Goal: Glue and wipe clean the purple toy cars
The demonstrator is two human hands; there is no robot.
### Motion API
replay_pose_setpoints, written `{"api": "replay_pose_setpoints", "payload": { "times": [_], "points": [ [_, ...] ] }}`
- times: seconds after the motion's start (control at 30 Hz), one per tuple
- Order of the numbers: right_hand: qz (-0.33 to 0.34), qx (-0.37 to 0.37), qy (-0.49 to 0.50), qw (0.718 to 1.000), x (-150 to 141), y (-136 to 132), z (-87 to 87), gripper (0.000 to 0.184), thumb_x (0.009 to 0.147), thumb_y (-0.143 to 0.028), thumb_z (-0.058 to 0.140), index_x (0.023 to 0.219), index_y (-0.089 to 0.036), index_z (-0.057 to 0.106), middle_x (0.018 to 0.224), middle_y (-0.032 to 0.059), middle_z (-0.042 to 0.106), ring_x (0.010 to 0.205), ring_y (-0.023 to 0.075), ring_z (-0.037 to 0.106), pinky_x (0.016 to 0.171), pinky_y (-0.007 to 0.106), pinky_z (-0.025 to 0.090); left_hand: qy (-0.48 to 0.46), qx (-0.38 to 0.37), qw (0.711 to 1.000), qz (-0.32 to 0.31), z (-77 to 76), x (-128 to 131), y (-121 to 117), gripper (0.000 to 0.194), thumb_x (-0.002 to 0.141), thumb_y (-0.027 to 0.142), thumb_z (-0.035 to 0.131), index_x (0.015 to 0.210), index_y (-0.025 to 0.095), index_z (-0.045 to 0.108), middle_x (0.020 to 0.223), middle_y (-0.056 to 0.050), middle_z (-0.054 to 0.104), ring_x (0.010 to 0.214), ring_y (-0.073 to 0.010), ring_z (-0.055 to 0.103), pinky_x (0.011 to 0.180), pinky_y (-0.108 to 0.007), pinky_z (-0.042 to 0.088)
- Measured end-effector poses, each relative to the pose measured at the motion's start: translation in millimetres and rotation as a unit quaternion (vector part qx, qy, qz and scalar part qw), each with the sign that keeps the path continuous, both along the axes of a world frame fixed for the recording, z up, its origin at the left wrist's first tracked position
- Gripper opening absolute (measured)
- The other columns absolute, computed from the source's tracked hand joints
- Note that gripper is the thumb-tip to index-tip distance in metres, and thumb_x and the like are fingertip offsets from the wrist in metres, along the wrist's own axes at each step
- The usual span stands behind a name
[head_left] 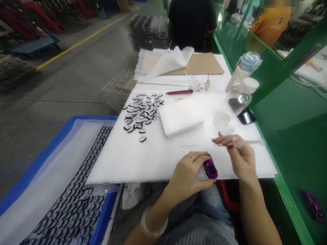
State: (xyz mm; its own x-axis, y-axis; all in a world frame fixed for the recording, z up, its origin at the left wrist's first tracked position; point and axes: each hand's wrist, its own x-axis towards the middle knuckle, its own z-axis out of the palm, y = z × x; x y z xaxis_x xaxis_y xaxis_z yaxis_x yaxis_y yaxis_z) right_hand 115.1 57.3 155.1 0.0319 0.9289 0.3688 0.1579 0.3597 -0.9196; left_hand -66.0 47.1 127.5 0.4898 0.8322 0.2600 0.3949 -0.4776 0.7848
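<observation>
My left hand (pixel 190 173) grips a small purple toy car (pixel 211 168) at the front edge of the white-covered table, its thumb and fingers at the car's two ends. To the right of the car, my right hand (pixel 238 153) is raised above the tabletop. A pale, crumpled scrap (pixel 238 143) shows among its bent fingers, too blurred to name. Beyond both hands lies a white foam block (pixel 180 117). Many small dark-rimmed, clear curved pieces (pixel 140 114) are scattered to its left. A thin needle-like stick (pixel 189 145) rests between the block and my left hand.
A blue tray (pixel 61 134) of similar pieces stands at left. A red pen (pixel 179 92), small bottle (pixel 207 84), clear jar (pixel 240 98), dotted bottle (pixel 237 75) and phone (pixel 246 116) lie toward the back and right. A green partition (pixel 291 102) borders the table; another purple car (pixel 314 207) sits beyond.
</observation>
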Motion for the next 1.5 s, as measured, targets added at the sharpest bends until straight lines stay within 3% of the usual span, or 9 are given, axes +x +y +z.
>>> {"api": "replay_pose_setpoints", "payload": {
  "times": [0.07,0.13,0.27,0.5,1.0,1.17,1.33,1.4,1.5],
  "points": [
    [0.063,0.004,0.163,0.985,-6.5,-7.9,11.1,0.01,0.094,-0.031,0.059,0.087,-0.025,0.063,0.074,-0.0006,0.055,0.07,0.0138,0.056,0.076,0.033,0.05,-0.033,-0.011,0.999,0.029,-1.4,3.9,-1.2,0.051,0.063,0.024,0.084,0.111,0.02,0.065,0.117,-0.005,0.07,0.11,-0.0248,0.065,0.099,-0.043,0.054],
    [0.157,-0.025,0.253,0.954,-11.7,-11.5,19.7,0.028,0.091,-0.044,0.061,0.074,-0.022,0.055,0.062,-0.0024,0.041,0.057,0.012,0.041,0.059,0.028,0.039,-0.055,-0.019,0.997,0.049,-2.2,6.5,-2.5,0.049,0.062,0.021,0.081,0.108,0.02,0.066,0.115,-0.004,0.071,0.109,-0.0241,0.066,0.097,-0.042,0.055],
    [0.313,-0.094,0.357,0.875,-12.7,-9.9,18.0,0.069,0.084,-0.078,0.046,0.054,-0.018,0.031,0.046,-0.0045,0.019,0.047,0.0101,0.022,0.052,0.03,0.025,-0.071,-0.015,0.995,0.066,-3.1,7.7,-2.9,0.046,0.06,0.021,0.078,0.106,0.02,0.068,0.112,-0.003,0.073,0.106,-0.0235,0.067,0.094,-0.042,0.056],
    [0.306,-0.111,0.436,0.839,-11.8,-8.8,2.3,0.073,0.077,-0.085,0.043,0.053,-0.018,0.029,0.044,-0.0052,0.014,0.046,0.0092,0.016,0.049,0.031,0.019,-0.07,0.0,0.995,0.069,-3.2,7.4,-2.6,0.047,0.059,0.02,0.078,0.105,0.019,0.069,0.11,-0.004,0.074,0.104,-0.0229,0.069,0.093,-0.041,0.058],
    [0.285,-0.083,0.39,0.872,-13.4,-11.4,-1.7,0.069,0.082,-0.082,0.033,0.056,-0.018,0.031,0.046,-0.0042,0.019,0.047,0.0095,0.021,0.05,0.03,0.022,-0.061,0.003,0.996,0.072,-4.4,7.0,-3.0,0.046,0.06,0.023,0.078,0.106,0.022,0.069,0.114,-0.003,0.073,0.103,-0.0236,0.069,0.092,-0.044,0.059],
    [0.274,-0.062,0.376,0.883,-13.9,-15.6,-1.5,0.065,0.084,-0.077,0.042,0.057,-0.019,0.03,0.047,-0.0049,0.017,0.046,0.0092,0.02,0.049,0.029,0.021,-0.062,-0.003,0.995,0.073,-3.9,6.5,-3.1,0.046,0.06,0.022,0.077,0.106,0.022,0.068,0.113,-0.003,0.073,0.103,-0.0239,0.069,0.092,-0.044,0.058],
    [0.125,0.052,0.233,0.963,-9.5,-10.8,-3.3,0.058,0.084,-0.065,0.058,0.054,-0.02,0.038,0.05,-0.0027,0.027,0.051,0.0126,0.028,0.057,0.032,0.029,-0.063,-0.004,0.995,0.071,-3.5,6.2,-3.5,0.047,0.06,0.024,0.078,0.106,0.022,0.068,0.112,-0.003,0.073,0.103,-0.0239,0.069,0.092,-0.044,0.058],
    [0.072,0.025,0.131,0.988,-7.7,-5.8,-5.5,0.052,0.083,-0.063,0.062,0.057,-0.021,0.048,0.055,-0.0006,0.038,0.056,0.0141,0.035,0.059,0.032,0.029,-0.061,-0.005,0.996,0.072,-3.4,6.7,-3.1,0.046,0.061,0.024,0.078,0.106,0.022,0.068,0.112,-0.003,0.073,0.102,-0.0241,0.069,0.091,-0.044,0.058],
    [0.079,-0.064,0.07,0.992,-5.3,-5.9,-7.7,0.05,0.078,-0.066,0.066,0.062,-0.02,0.054,0.061,0.0013,0.045,0.057,0.0149,0.037,0.057,0.031,0.027,-0.054,-0.009,0.995,0.082,-3.3,7.7,-2.8,0.045,0.061,0.024,0.077,0.105,0.022,0.068,0.112,-0.004,0.073,0.099,-0.0244,0.069,0.09,-0.045,0.058]
  ]
}}
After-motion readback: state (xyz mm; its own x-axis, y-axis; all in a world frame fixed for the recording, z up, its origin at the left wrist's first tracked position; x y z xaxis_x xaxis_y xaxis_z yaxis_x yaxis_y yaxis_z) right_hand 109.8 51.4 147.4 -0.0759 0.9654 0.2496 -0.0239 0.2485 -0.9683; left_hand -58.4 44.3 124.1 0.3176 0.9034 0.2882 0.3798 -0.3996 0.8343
